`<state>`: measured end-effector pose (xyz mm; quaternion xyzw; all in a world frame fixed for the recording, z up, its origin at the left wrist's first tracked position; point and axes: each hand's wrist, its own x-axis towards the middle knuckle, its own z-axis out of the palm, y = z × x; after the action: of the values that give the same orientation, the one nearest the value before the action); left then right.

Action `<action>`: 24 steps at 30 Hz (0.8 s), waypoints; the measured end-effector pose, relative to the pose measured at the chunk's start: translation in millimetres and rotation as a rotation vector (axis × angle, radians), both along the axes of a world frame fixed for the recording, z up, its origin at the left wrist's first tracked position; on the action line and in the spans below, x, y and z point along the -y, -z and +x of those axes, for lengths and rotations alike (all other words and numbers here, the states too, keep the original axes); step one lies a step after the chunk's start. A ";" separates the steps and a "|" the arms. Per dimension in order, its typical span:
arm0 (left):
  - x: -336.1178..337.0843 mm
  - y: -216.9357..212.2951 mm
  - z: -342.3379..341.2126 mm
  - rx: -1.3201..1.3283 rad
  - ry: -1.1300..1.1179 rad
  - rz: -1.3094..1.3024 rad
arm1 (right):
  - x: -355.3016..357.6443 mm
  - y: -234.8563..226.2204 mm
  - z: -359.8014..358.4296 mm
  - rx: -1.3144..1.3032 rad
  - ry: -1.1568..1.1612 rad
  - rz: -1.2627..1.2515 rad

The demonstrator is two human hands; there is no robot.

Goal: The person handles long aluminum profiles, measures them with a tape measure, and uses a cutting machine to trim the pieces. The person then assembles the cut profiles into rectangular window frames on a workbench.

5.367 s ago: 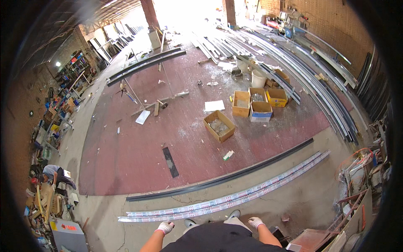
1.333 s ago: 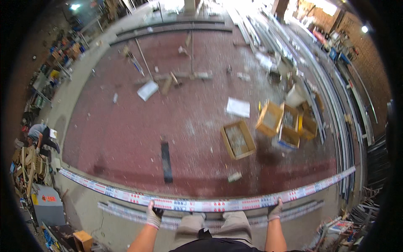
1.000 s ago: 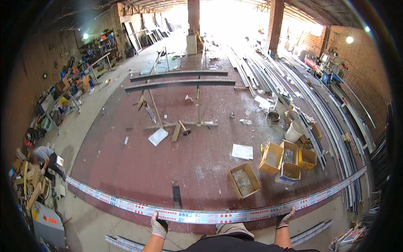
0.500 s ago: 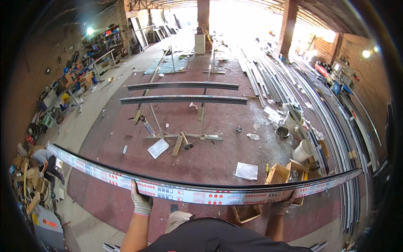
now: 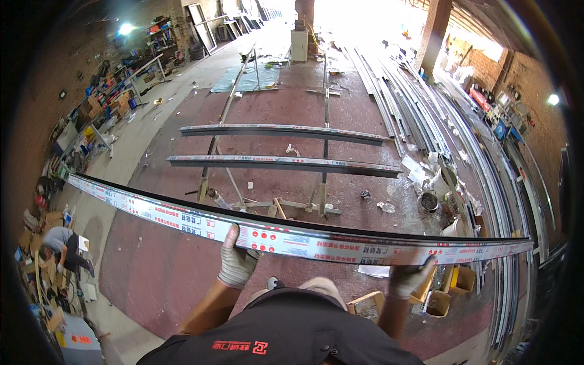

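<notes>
Both gloved hands gripped a long film-wrapped metal profile (image 5: 304,238) held level above the red floor (image 5: 164,274): the left hand (image 5: 236,258) clamped near its middle, the right hand (image 5: 409,277) toward its right end.

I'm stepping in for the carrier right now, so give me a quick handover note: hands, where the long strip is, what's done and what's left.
Left hand: gloved, gripping the long film-wrapped metal profile strip from below.
Right hand: gloved, gripping the same strip further right.
Strip: lifted off the floor, held crosswise at chest level, both ends free in the air.
Ahead: two similar dark profiles already lie across the metal trestle rails on the red floor.
Done: strip picked up.
Left: it is not yet set down anywhere.
</notes>
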<state>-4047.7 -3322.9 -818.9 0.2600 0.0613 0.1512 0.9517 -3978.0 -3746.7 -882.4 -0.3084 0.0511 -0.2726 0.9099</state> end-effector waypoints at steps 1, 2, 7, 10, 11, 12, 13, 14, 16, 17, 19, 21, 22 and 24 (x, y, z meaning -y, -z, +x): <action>-12.0 19.8 8.6 0.046 -0.005 0.016 | 11.3 18.7 6.3 -0.008 0.092 -0.056; -24.6 41.5 20.4 0.051 0.004 0.021 | 23.4 39.0 12.9 0.043 0.075 0.004; -65.7 152.2 81.4 0.050 -0.119 0.121 | 49.5 152.0 72.5 0.017 0.068 0.213; -82.9 206.9 125.6 0.131 -0.103 0.086 | 39.2 211.6 113.6 0.104 0.021 0.273; -90.7 224.1 136.5 0.139 -0.098 0.104 | 31.2 232.1 125.3 0.138 0.051 0.241; -100.6 244.3 151.4 0.150 -0.092 0.126 | 20.6 255.9 140.4 0.115 0.054 0.255; -109.0 263.9 166.8 0.153 -0.091 0.135 | 10.8 278.6 154.8 0.093 0.057 0.267; -115.7 284.7 181.1 0.152 -0.089 0.140 | 2.2 302.2 166.7 0.083 0.050 0.269; -126.2 313.9 208.3 0.118 -0.119 0.148 | -11.8 335.1 196.2 0.118 0.021 0.221; -128.8 324.8 223.7 0.171 -0.155 0.146 | -16.7 348.4 212.9 0.119 0.014 0.232; -124.2 348.8 252.2 0.275 -0.223 0.118 | -26.6 381.4 242.4 0.170 -0.043 0.201; -111.1 380.5 285.6 0.376 -0.237 0.126 | -39.4 420.2 278.8 0.227 -0.038 0.241; -98.3 397.3 304.2 0.321 -0.183 0.068 | -45.3 434.2 298.5 0.210 -0.102 0.275; -83.5 424.0 345.2 0.368 -0.054 -0.088 | -59.4 458.6 335.2 0.242 -0.140 0.254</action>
<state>-3702.5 -3239.4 -1243.0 0.1845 -0.1004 0.2189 0.9529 -3642.8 -3687.3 -1341.0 -0.1590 -0.0462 -0.2353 0.9577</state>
